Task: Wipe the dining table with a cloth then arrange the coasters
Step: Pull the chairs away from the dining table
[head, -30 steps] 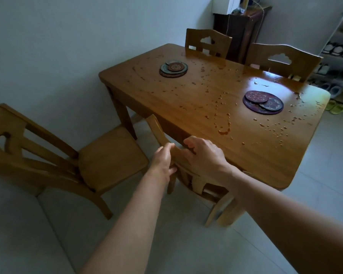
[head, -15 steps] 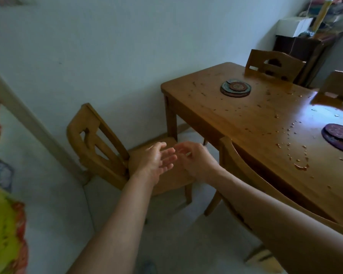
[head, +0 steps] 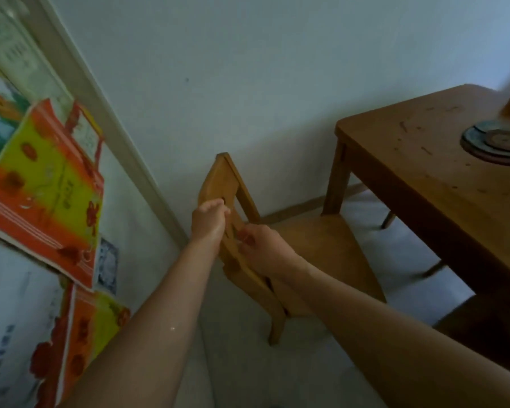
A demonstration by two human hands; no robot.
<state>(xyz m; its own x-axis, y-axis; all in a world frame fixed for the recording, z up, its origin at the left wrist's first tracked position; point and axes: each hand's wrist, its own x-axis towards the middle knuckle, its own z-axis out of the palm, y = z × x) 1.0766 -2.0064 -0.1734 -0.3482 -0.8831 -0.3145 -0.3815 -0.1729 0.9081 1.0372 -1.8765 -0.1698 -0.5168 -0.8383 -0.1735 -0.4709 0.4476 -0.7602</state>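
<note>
A wooden chair [head: 321, 248] stands by the wall, left of the dining table [head: 418, 160]. My left hand [head: 208, 220] is closed on the top of the chair's backrest. My right hand [head: 262, 245] grips the backrest lower down, at its slats. A stack of round coasters [head: 495, 141] lies on the wet table top near the right edge of view. No cloth is in view.
Orange and yellow cardboard boxes [head: 44, 184] are stacked at the left against a door frame [head: 100, 113]. A pale wall runs behind the chair. Another chair's dark seat [head: 489, 328] shows at the lower right under the table edge.
The view has swung left, away from the table. Both hands let go of the chair at the table, reached across open, and now hold the backrest of the chair by the wall.
</note>
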